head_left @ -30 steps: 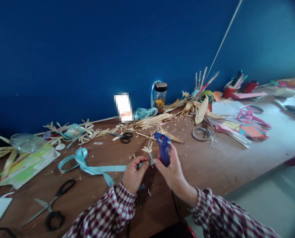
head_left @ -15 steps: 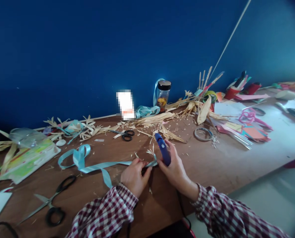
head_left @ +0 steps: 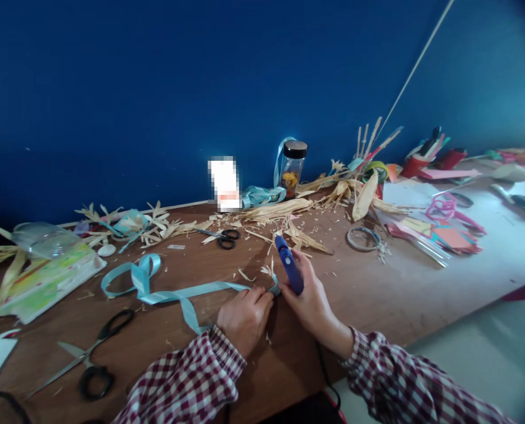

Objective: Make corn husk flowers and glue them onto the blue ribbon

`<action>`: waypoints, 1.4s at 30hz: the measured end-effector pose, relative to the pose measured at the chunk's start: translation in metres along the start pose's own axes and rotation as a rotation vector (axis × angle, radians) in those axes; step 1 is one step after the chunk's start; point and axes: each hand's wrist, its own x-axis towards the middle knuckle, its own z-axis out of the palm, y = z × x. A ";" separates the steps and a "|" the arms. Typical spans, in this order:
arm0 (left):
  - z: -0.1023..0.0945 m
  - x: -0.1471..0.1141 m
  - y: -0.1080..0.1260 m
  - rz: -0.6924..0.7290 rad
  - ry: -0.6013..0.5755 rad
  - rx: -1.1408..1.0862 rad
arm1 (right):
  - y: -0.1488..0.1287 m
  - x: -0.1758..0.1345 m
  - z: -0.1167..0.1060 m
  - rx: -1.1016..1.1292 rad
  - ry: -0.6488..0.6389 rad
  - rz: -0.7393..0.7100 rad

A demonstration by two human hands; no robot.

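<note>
My left hand is closed on a light blue satin ribbon, which trails left across the table and ends in loose loops. In my right hand is a blue hot glue gun, its nozzle pointing up and away from me. Between the two hands, a small pale husk flower has the ribbon at its base. The fingertips of my right hand are close to that base; whether they pinch it I cannot tell.
Large open scissors lie at the left, small scissors farther back. Dried corn husks, a lidded jar and a blurred-out bright rectangle stand along the wall. A tape roll and coloured papers are to the right.
My left hand has moved slightly right, its fingers closer to the flower's base, covering more of the ribbon. The right hand with the glue gun has hardly moved.
</note>
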 end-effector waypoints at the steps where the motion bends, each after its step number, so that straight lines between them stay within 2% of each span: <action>1: 0.000 0.000 0.001 -0.009 -0.019 -0.002 | 0.000 0.000 -0.001 -0.002 0.007 -0.004; 4: -0.002 -0.001 0.002 -0.025 -0.053 -0.003 | 0.000 -0.001 -0.009 -0.027 0.062 0.003; 7: -0.003 -0.001 0.002 -0.013 -0.084 -0.010 | -0.003 -0.005 -0.026 -0.038 0.095 0.054; 9: -0.003 -0.001 0.002 -0.004 -0.099 -0.013 | -0.005 -0.009 -0.042 0.026 0.030 0.097; 13: -0.001 -0.002 0.001 0.015 -0.087 -0.017 | -0.006 -0.016 -0.073 0.223 -0.203 0.176; 18: 0.000 -0.002 0.002 0.006 -0.079 -0.020 | -0.005 -0.024 -0.095 0.433 -0.264 0.293; 25: 0.000 -0.002 0.003 -0.002 -0.065 -0.013 | -0.006 -0.034 -0.090 0.303 -0.416 0.398; 30: 0.001 -0.003 0.003 -0.001 -0.046 -0.010 | 0.002 -0.036 -0.082 0.287 -0.414 0.405; 42: -0.002 -0.002 0.005 -0.010 -0.087 -0.013 | 0.005 -0.034 -0.085 0.206 -0.453 0.354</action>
